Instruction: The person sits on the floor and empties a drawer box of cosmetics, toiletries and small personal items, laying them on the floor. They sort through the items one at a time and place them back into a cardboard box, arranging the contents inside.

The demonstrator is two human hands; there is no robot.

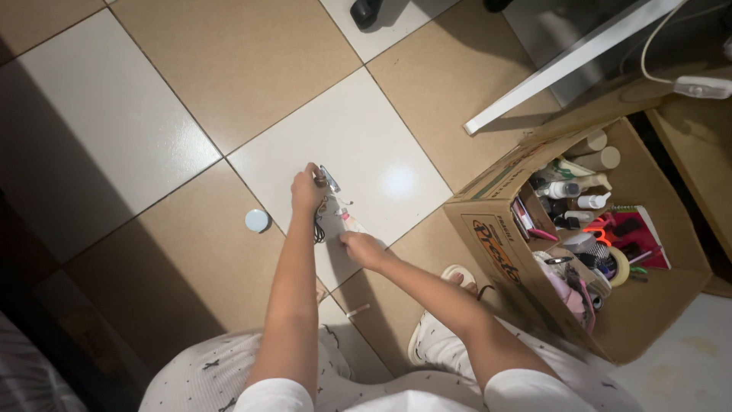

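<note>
On glossy tile, hands around thin metal clip

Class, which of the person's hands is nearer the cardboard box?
Right. The right hand lies on the floor toward the cardboard box; the left hand is farther away, beyond it.
</note>
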